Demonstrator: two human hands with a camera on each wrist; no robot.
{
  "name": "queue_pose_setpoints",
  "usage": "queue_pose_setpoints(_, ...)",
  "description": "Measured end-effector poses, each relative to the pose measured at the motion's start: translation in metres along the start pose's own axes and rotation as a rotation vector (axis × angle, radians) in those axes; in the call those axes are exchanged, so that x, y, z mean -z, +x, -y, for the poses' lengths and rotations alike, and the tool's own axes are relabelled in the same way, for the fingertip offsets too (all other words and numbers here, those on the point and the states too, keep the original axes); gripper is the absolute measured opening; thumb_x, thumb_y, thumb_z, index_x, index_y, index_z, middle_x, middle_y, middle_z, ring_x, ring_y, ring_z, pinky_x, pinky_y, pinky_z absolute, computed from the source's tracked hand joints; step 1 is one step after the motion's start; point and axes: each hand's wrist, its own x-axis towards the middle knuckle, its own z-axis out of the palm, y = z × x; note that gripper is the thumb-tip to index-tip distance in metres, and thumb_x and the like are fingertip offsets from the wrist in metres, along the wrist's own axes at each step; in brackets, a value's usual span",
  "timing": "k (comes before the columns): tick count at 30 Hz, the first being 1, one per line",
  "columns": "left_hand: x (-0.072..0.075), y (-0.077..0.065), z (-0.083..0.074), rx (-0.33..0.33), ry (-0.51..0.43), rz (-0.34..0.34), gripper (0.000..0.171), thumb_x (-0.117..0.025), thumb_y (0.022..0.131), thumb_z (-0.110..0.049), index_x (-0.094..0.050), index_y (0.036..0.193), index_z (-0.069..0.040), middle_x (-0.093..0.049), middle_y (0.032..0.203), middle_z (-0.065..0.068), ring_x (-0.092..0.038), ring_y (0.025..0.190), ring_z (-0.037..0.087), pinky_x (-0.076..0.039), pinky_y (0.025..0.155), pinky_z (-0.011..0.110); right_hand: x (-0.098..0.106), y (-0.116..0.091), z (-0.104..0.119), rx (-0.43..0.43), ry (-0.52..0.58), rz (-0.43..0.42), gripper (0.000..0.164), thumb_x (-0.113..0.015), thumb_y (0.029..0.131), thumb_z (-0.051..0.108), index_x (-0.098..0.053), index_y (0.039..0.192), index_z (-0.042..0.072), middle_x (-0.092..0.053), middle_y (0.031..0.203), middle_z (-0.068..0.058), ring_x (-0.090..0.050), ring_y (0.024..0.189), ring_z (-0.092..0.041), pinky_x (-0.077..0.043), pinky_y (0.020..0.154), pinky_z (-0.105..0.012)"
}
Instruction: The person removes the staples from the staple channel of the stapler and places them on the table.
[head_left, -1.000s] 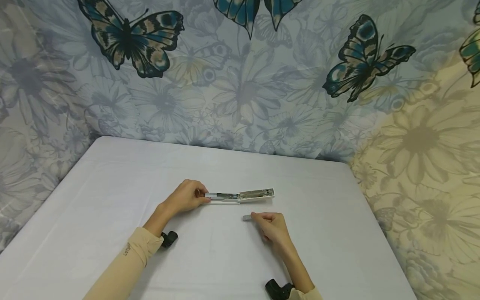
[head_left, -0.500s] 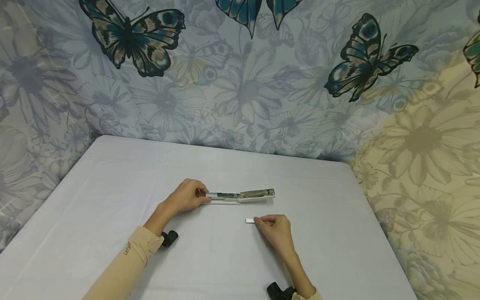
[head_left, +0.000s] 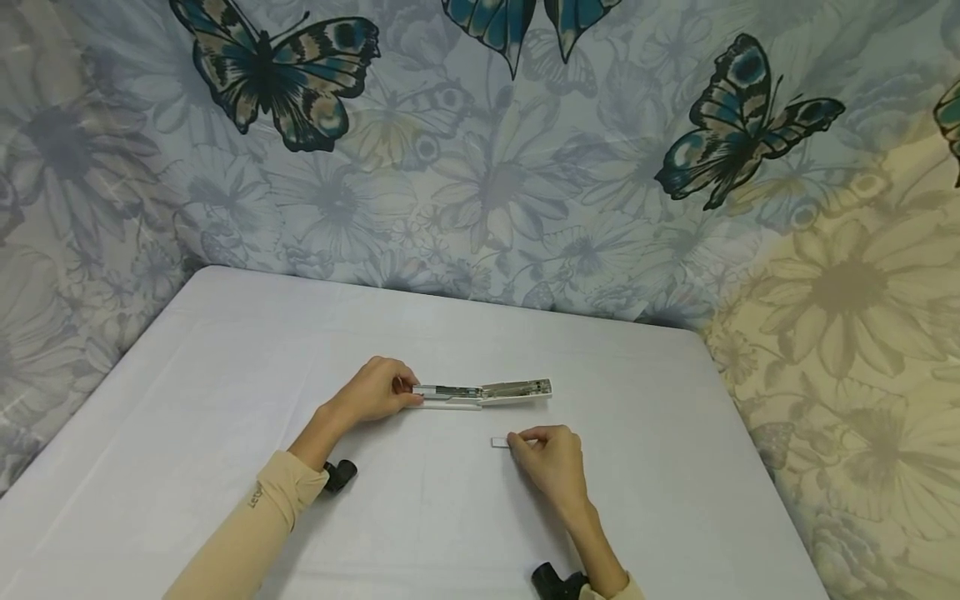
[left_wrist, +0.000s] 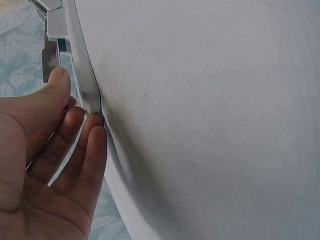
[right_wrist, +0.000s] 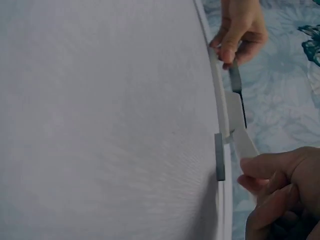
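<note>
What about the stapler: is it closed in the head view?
No, the stapler lies opened out, its cover folded back, away from the left hand.

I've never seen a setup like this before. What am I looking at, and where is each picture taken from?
No machine does the work here: a person works with two bare hands. The wide picture comes from a camera worn on the head; the two close ones come from wrist cameras, one per wrist. The left hand holds one end of an opened white stapler, which appears to rest on the white table. The right hand pinches a small, pale strip, probably staples, apart from the stapler in the wide view.
</note>
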Motion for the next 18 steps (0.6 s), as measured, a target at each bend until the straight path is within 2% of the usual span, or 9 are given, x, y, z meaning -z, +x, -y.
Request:
queue_pose_setpoints(2, 0.001, 0.000, 0.000, -0.011, 0.006, -0.004, 0.023, -0.084, 0.085, -0.018, -0.079, 0.099, -0.001, -0.076, 0.085, 0.004, -0.063, 0.072, 0.007, -0.052, 0.070, 0.025, 0.001, 0.005, 0.007, -0.005, 0.050, 0.025, 0.013, -0.078, 0.087, 0.011, -0.081, 0.086, -0.002, -0.047, 0.043, 0.004, -0.035, 0.038, -0.002, -0.027, 0.039, -0.018)
queue_pose_setpoints(5, 0.002, -0.001, 0.000, -0.016, 0.008, -0.008, 0.022, -0.084, 0.085, -0.018, -0.079, 0.098, -0.001, -0.076, 0.085, 0.005, -0.062, 0.071, 0.006, -0.052, 0.069, 0.024, 0.000, 0.015, 0.019, -0.056, 0.181, 0.108, 0.019, -0.074, 0.092, 0.016, -0.081, 0.097, -0.001, -0.041, 0.041, 0.007, -0.034, 0.035, -0.005, -0.025, 0.038, -0.020)
queue_pose_setpoints(9, 0.003, -0.001, 0.000, 0.000, -0.003, -0.004, 0.022, -0.084, 0.084, -0.017, -0.079, 0.098, -0.001, -0.076, 0.084, 0.004, -0.061, 0.070, 0.006, -0.051, 0.067, 0.023, -0.009, 0.031, 0.036, -0.123, 0.322, 0.213, 0.026, -0.070, 0.096, 0.021, -0.078, 0.108, 0.000, -0.039, 0.041, 0.009, -0.034, 0.034, -0.007, -0.027, 0.038, -0.021)
queue_pose_setpoints(13, 0.002, -0.002, 0.000, 0.011, -0.015, 0.000, 0.022, -0.084, 0.084, -0.017, -0.079, 0.098, -0.001, -0.075, 0.082, 0.004, -0.060, 0.069, 0.006, -0.051, 0.067, 0.024, -0.022, 0.047, 0.049, -0.124, 0.363, 0.251, 0.025, -0.070, 0.097, 0.020, -0.078, 0.108, -0.001, -0.039, 0.043, 0.009, -0.032, 0.037, -0.007, -0.030, 0.040, -0.021)
queue_pose_setpoints(18, 0.000, 0.000, 0.000, 0.008, -0.018, 0.003, 0.020, -0.084, 0.085, -0.017, -0.079, 0.097, -0.002, -0.074, 0.082, 0.003, -0.059, 0.068, 0.005, -0.051, 0.067, 0.023, -0.036, 0.057, 0.060, -0.119, 0.339, 0.285, 0.028, -0.070, 0.097, 0.022, -0.078, 0.111, -0.001, -0.042, 0.041, 0.008, -0.036, 0.036, -0.010, -0.030, 0.040, -0.023)
